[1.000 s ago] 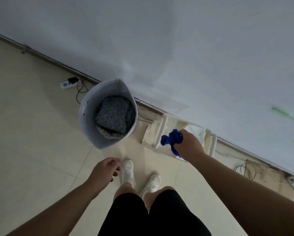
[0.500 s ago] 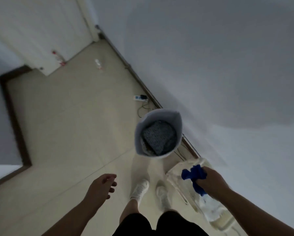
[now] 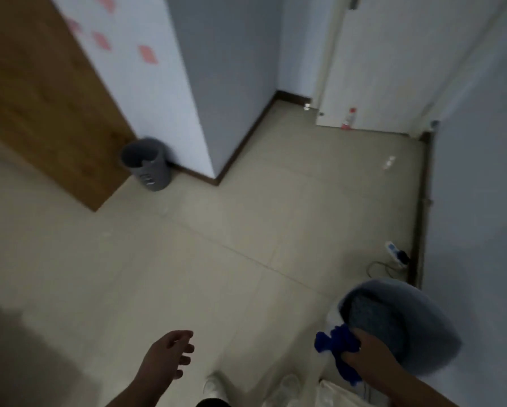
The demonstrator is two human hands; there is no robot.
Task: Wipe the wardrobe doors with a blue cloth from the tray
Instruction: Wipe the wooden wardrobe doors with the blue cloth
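Note:
My right hand grips a crumpled blue cloth at the lower right, in front of a grey laundry basket. A pale corner of the tray shows at the bottom edge under my right arm. Over the floor at the bottom centre my left hand hangs with loosely spread fingers and holds nothing. A brown wooden panel stands at the far left. Next to it is a white surface with pink marks. I cannot tell which of them is the wardrobe.
A dark grey bin stands by the wall corner. A white door with a red-and-white bottle at its foot is at the back. A power strip with cable lies by the right wall. My white shoes show at the bottom.
My view has swung left, away from the right-hand wall and out into the room. The basket and tray have slid to the lower right. Both hands keep their poses, the right still holding the cloth.

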